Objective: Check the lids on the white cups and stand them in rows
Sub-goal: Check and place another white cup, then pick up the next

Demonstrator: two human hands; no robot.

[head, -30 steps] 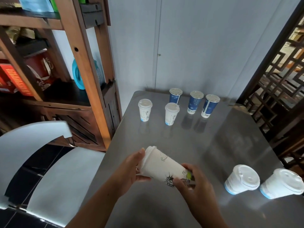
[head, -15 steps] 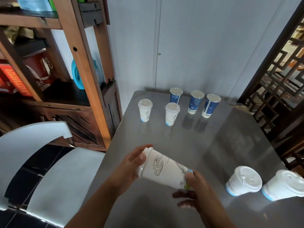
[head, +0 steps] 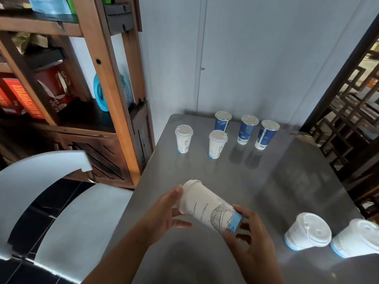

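I hold a white lidded cup (head: 207,203) with line drawings and a blue base band, tilted almost on its side over the grey table (head: 266,181). My left hand (head: 164,212) grips its lid end, and my right hand (head: 248,234) holds its base. Two white cups (head: 183,138) (head: 217,144) stand upright in a row at the far left of the table. Two more white lidded cups (head: 307,231) (head: 357,238) stand at the near right edge.
Three blue lidded cups (head: 247,129) stand in a row at the table's far side by the wall. A wooden shelf unit (head: 106,83) stands left of the table, a white chair (head: 47,193) at the near left, and a dark lattice screen (head: 352,103) on the right.
The cup has been turned in my hands, so a different drawing and the blue base band now face up. Its lid end has lifted slightly.
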